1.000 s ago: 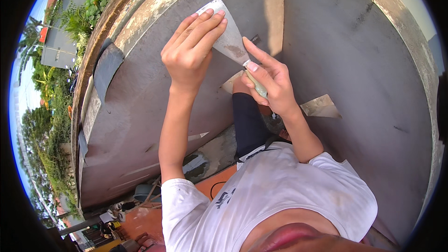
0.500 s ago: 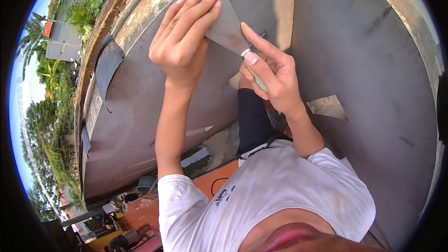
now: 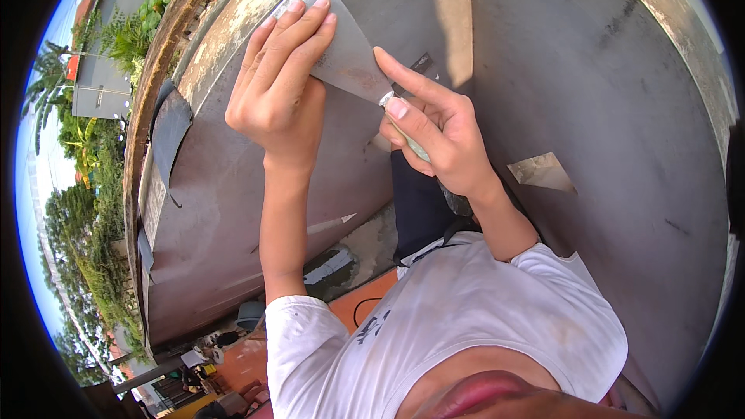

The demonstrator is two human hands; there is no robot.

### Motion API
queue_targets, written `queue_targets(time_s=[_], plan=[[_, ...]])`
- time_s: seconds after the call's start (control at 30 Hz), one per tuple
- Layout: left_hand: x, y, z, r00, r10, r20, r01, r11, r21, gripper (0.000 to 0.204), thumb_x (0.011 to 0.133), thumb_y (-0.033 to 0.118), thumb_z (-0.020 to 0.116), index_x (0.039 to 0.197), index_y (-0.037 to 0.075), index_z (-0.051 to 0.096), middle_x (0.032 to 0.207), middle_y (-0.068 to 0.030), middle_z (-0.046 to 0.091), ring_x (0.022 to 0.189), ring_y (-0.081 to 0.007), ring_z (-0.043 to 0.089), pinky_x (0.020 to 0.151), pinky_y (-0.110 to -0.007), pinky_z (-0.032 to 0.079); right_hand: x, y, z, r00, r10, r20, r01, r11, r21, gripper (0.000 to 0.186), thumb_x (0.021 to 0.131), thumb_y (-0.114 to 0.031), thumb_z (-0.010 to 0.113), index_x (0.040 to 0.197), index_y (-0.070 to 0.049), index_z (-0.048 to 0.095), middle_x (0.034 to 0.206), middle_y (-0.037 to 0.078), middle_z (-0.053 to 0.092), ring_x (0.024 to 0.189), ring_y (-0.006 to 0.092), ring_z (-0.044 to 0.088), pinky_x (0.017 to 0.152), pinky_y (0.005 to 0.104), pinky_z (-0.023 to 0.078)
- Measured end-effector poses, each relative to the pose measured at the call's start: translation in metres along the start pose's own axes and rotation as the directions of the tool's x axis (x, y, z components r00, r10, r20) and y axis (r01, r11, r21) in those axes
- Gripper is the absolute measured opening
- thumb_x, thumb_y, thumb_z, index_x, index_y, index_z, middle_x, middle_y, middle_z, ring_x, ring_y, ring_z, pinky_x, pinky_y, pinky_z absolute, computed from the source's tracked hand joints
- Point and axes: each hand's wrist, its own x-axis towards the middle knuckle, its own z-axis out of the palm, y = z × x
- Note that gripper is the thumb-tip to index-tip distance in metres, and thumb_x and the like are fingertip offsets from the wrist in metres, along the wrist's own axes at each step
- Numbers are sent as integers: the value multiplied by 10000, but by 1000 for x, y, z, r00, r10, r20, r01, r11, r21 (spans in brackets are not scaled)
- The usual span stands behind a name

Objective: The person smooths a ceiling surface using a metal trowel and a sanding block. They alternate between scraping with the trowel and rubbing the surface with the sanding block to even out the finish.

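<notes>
From the head view, my left hand (image 3: pixel 281 81) presses flat fingers on the putty knife (image 3: pixel 345 50) blade, near the wall's (image 3: pixel 590 85) flaking upper edge (image 3: pixel 233 19). My right hand (image 3: pixel 434 132) is curled around its handle. Bare grey wall spreads rightward.

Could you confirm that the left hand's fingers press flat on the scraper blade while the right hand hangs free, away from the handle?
Not quite. The head view shows the left hand pressing the scraper blade, but the right hand grips the handle rather than hanging free.
</notes>
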Motion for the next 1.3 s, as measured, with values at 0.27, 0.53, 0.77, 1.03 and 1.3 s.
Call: queue_targets(time_s=[0.27, 0.53, 0.77, 1.03, 1.3], plan=[[5, 9, -10, 998, -13, 67, 11, 1000, 22, 330, 676, -128, 631, 874, 78, 795, 960, -5, 782, 1006, -200, 753, 917, -356, 598, 0, -5, -9, 997, 61, 53, -63, 998, 28, 494, 1045, -144, 560, 1530, -102, 480, 688, -9, 523, 480, 21, 346, 413, 208, 287], [18, -2, -4, 1000, 8, 6, -9, 999, 36, 298, 686, -114, 646, 857, 81, 793, 926, -3, 779, 1004, -201, 756, 917, -359, 598, 10, 1, 0, 999, -11, 36, 9, 998, 57, 501, 1048, -136, 556, 1538, -89, 466, 707, -6, 538, 514, 20, 361, 426, 202, 292], [5, 2, -6, 999, -13, 41, 12, 1000, 28, 273, 688, -94, 663, 859, 74, 796, 939, -22, 784, 1007, -213, 757, 902, -361, 588, 4, 5, -8, 997, 44, 65, -49, 996, 77, 494, 1048, -138, 559, 1531, -83, 476, 742, -20, 541, 556, 13, 381, 449, 191, 288], [-27, 18, -7, 980, -102, 169, 96, 994, 43, 235, 693, -71, 689, 847, 69, 799, 928, -36, 787, 1002, -202, 759, 910, -359, 581, -6, 45, -19, 999, -3, 46, -2, 995, 100, 515, 1043, -125, 559, 1542, -62, 447, 678, -45, 488, 541, 10, 359, 454, 184, 275], [-28, 17, -5, 970, -96, 223, 91, 995, 33, 206, 718, -51, 705, 833, 87, 805, 924, -26, 789, 979, -191, 764, 888, -353, 580, -9, 47, -20, 997, 56, 48, -63, 983, 173, 521, 1053, -118, 535, 1555, -47, 416, 739, -26, 500, 565, 16, 361, 451, 183, 273]])
